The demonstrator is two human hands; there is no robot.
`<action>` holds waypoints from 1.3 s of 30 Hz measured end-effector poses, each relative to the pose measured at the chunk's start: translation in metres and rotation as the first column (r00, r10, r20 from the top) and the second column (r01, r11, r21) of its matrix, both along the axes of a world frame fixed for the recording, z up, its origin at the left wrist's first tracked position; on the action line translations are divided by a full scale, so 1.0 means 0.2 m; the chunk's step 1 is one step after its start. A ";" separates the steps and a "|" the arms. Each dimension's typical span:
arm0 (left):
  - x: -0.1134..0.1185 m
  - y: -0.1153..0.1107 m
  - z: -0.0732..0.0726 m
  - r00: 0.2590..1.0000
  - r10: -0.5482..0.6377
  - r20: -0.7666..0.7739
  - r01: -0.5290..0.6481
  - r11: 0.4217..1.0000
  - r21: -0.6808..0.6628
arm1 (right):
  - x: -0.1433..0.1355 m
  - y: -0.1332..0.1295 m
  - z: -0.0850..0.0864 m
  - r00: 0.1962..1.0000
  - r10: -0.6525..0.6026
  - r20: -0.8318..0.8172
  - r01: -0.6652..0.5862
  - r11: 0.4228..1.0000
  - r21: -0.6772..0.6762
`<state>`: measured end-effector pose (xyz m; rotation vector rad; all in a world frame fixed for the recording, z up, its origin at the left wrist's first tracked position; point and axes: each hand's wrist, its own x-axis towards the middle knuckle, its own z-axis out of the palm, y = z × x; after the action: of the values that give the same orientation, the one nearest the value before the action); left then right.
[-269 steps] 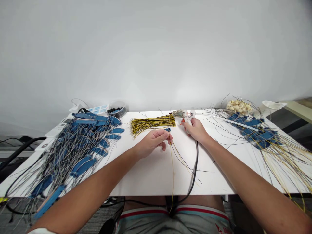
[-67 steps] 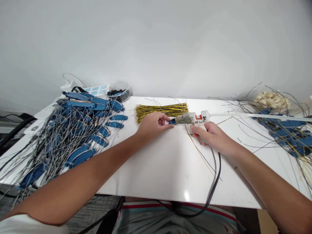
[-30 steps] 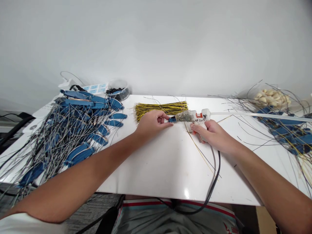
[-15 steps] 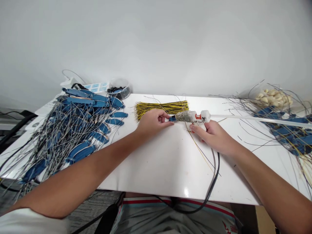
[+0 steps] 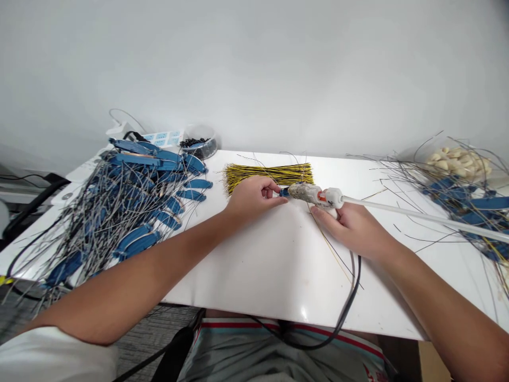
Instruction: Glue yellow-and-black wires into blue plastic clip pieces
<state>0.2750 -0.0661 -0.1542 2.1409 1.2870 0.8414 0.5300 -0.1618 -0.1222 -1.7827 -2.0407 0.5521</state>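
Compared with half a second ago, glue gun has rolled in the right hand: side lettering now mostly out of sight, rear end swung nearer the wearer, white rod behind it sloping where it lay nearly level. Nozzle remains at the blue piece; judged to be the same spot worked from a new angle, not finished. Left hand pinches the piece between thumb and forefinger; right fingers wrap the gun's handle (trigger hidden, squeeze cannot be told). Piece sits just on the wearer's side of the yellow-and-black wire bundle, near its middle. Gun's long axis runs roughly left-right, nozzle pointing left; piece appears in line, mostly covered.
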 end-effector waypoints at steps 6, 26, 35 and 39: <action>0.00 -0.01 0.01 1.000 0.003 0.014 -0.003 1.000 -0.029 | 0.00 0.01 0.00 0.993 0.117 0.007 -0.116 0.982 0.149; 0.00 0.00 0.01 0.999 0.020 0.031 -0.018 0.998 -0.054 | 0.00 0.00 -0.02 0.986 0.007 -0.165 -0.004 1.000 0.019; 0.00 -0.01 0.02 0.999 0.020 0.050 -0.017 0.998 -0.059 | 0.16 0.14 0.04 0.604 -0.463 -0.649 0.291 0.886 -0.362; 0.00 -0.01 0.02 0.999 0.028 0.046 -0.027 0.999 -0.030 | 0.31 0.19 0.02 0.737 -0.496 -0.458 0.359 0.862 -0.357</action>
<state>0.2745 -0.0676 -0.1503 2.0728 1.3001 0.8733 0.5922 -0.1230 -0.1192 -1.8750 -1.1615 1.0505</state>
